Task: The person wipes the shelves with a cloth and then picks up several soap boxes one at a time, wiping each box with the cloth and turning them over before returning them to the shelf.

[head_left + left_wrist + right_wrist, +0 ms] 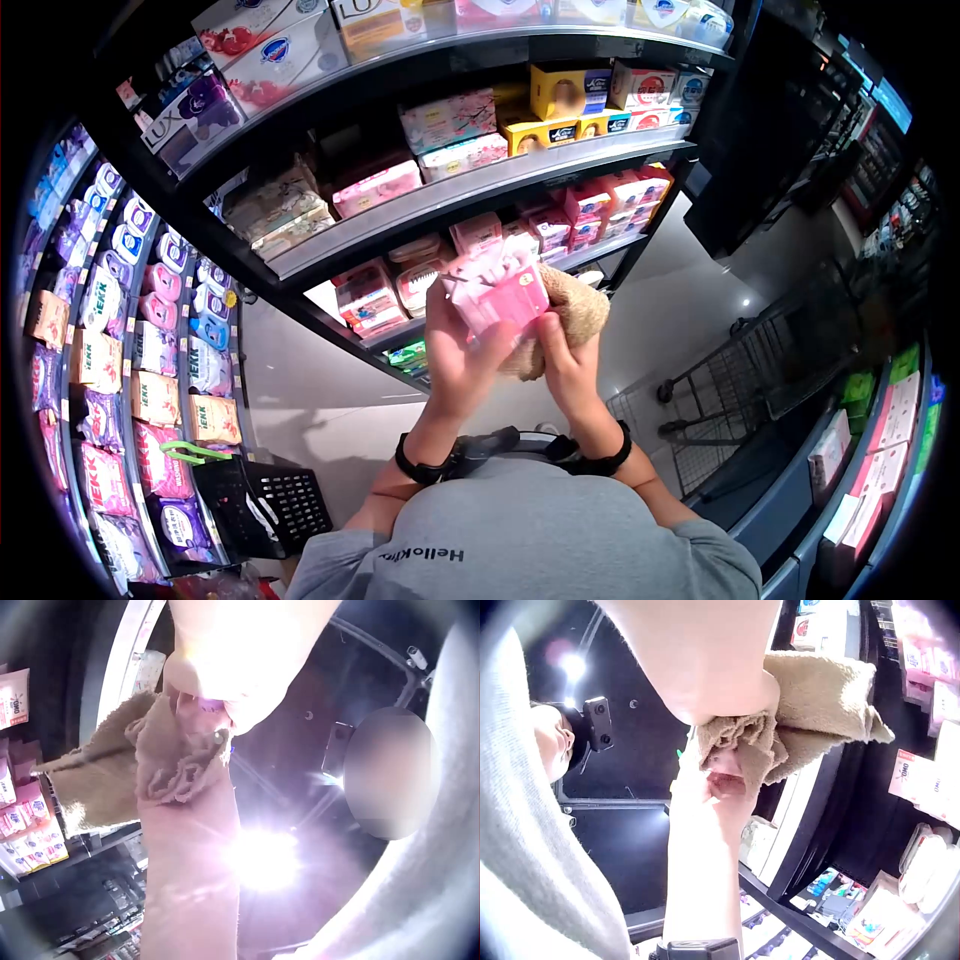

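Note:
A pink and white pack [512, 297] is held up in front of the lower shelf. My left hand [468, 355] grips it from the left side, thumb across its front. My right hand [572, 375] holds a brown towel [582, 308], with the thumb at the pack's lower right corner. The towel lies behind and right of the pack. In the left wrist view, the towel [97, 799] hangs in folds between the two hands and hides most of the fingers. Bunched folds of towel [825, 694] also cover the fingertips in the right wrist view.
Ahead stands a shelf unit [600, 145] with boxed soaps on several levels. Bagged goods [155, 400] fill racks on the left, with a black basket [265, 505] beside them. A metal cart [715, 385] stands at right, near another shelf [800, 535].

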A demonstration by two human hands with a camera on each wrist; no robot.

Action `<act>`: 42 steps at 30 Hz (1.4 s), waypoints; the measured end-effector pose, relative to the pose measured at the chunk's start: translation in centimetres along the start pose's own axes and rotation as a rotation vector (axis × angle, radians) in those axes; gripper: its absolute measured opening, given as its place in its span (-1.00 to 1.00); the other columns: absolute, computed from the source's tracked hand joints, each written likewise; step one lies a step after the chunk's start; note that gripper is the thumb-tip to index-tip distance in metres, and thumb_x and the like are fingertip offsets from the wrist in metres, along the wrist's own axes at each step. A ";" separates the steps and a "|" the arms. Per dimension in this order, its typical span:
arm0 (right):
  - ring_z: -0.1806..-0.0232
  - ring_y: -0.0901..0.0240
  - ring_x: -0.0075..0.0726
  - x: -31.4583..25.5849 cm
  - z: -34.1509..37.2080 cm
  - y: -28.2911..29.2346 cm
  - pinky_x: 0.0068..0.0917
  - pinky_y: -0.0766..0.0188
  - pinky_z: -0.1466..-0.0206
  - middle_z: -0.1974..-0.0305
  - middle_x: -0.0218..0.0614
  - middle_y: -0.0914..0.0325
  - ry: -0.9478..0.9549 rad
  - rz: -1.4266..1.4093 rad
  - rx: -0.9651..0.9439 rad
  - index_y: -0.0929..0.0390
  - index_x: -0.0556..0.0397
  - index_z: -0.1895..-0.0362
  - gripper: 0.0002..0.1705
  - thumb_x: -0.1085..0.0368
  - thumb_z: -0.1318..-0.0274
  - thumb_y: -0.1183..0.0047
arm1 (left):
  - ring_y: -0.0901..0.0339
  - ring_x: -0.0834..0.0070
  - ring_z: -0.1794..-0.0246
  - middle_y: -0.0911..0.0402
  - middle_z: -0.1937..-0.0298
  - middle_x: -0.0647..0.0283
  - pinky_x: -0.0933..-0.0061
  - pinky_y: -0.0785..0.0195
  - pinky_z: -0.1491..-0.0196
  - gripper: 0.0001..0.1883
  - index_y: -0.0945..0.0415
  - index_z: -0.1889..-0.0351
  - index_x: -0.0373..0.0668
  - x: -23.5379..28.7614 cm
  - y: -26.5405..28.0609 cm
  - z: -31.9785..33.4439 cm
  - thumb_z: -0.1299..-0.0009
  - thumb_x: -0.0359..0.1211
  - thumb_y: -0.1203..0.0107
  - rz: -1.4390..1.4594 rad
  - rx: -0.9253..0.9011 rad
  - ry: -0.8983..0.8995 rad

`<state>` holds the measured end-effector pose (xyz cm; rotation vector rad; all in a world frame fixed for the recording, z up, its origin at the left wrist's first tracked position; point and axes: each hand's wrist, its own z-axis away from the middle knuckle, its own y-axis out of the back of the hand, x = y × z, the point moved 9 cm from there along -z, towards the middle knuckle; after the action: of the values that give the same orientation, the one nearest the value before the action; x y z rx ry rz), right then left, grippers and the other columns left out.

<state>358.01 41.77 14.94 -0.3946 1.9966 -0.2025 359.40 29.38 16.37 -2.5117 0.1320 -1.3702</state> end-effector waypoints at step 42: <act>0.23 -0.33 -0.55 3.6 -2.5 -6.5 -0.61 -0.28 0.17 0.27 -0.34 -0.43 -0.248 -0.327 -0.364 -0.35 0.23 0.10 -0.59 0.29 0.07 -0.04 | -0.36 0.48 0.11 -0.38 0.09 0.15 0.49 -0.23 0.05 -0.32 -0.16 -0.06 -0.41 4.6 6.1 0.3 -0.01 -0.35 -0.23 -0.413 0.214 -0.268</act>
<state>355.54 34.29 15.03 -0.9354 1.7128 0.0102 362.44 22.66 18.24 -2.5935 -0.5848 -1.0864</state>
